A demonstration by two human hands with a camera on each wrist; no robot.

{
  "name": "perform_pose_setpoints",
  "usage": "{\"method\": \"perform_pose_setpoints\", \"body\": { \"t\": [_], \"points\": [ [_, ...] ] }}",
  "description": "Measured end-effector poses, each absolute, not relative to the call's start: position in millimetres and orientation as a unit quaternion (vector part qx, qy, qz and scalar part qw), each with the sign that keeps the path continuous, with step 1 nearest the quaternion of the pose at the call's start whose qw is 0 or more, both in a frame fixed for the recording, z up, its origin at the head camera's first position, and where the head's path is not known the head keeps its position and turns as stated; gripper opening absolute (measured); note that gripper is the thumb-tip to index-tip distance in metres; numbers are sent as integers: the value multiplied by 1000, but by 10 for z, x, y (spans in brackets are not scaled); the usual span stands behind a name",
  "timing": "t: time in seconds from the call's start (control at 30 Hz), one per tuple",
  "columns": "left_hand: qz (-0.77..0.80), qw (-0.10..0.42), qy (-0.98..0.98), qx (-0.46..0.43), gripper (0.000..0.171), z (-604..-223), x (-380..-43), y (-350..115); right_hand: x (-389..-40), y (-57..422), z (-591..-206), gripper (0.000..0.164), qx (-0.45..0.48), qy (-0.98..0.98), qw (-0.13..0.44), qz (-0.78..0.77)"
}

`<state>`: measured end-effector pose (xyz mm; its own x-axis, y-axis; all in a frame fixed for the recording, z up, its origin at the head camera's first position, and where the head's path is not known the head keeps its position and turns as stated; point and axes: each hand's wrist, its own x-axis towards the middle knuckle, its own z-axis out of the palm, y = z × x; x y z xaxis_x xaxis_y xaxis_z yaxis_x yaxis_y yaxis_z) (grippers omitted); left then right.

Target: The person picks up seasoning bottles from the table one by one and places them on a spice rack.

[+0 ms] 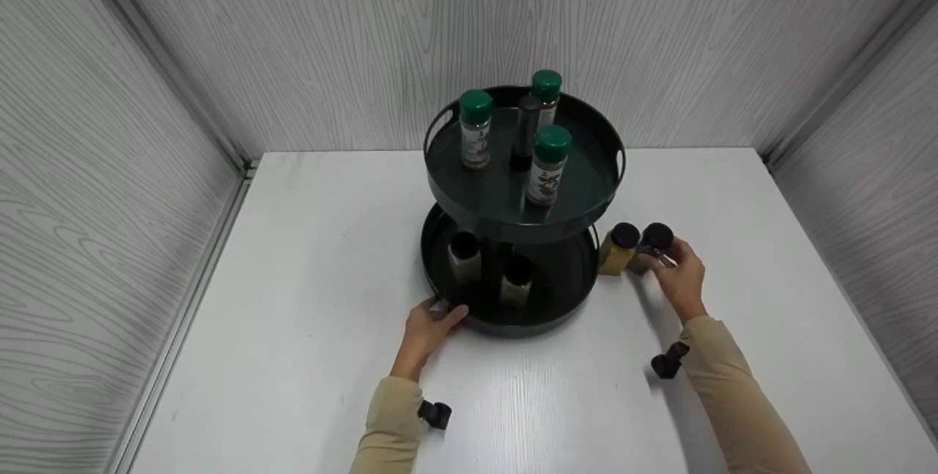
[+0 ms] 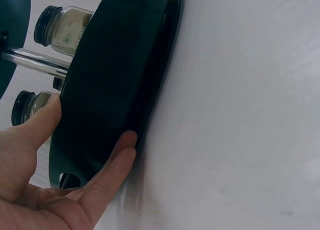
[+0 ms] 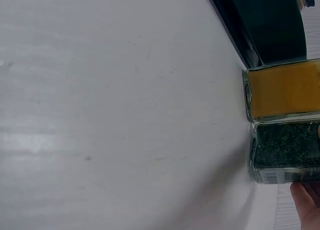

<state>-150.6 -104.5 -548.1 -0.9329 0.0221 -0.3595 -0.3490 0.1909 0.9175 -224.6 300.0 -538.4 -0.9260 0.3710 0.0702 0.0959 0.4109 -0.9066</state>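
A dark two-tier round rack (image 1: 513,329) stands on the white table. My left hand (image 1: 429,324) holds its lower tray at the front left, with the thumb at the rim and the fingers along the outer wall (image 2: 107,90), next to a handle slot. To the right of the rack, my right hand (image 1: 680,276) grips a square glass spice jar of dark green flakes (image 3: 287,145) with a black lid. A jar of yellow-orange powder (image 3: 282,90), also black-lidded, stands between it and the rack. In the right wrist view the two jars are side by side, bases near the table.
Two black-lidded jars (image 1: 464,261) (image 1: 516,287) stand in the lower tray. The upper tray (image 1: 454,181) carries three green-capped shakers (image 1: 476,137) (image 1: 544,173) (image 1: 547,89) around a central post (image 1: 526,130). Grey wood-grain panels (image 1: 352,42) wall the table at the back and sides.
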Motion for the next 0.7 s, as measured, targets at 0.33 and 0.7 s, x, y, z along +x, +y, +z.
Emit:
{"method": "perform_pose_setpoints", "body": {
  "t": [0.33, 0.7],
  "points": [
    [623, 137, 763, -102, 82, -5466, -1514, -1035, -2181, 3005, -5332, 53, -141, -839, 150, 504],
    [615, 138, 770, -102, 84, -5462, -1507, -1039, -2007, 3002, -5346, 53, -150, -830, 152, 516]
  ]
}}
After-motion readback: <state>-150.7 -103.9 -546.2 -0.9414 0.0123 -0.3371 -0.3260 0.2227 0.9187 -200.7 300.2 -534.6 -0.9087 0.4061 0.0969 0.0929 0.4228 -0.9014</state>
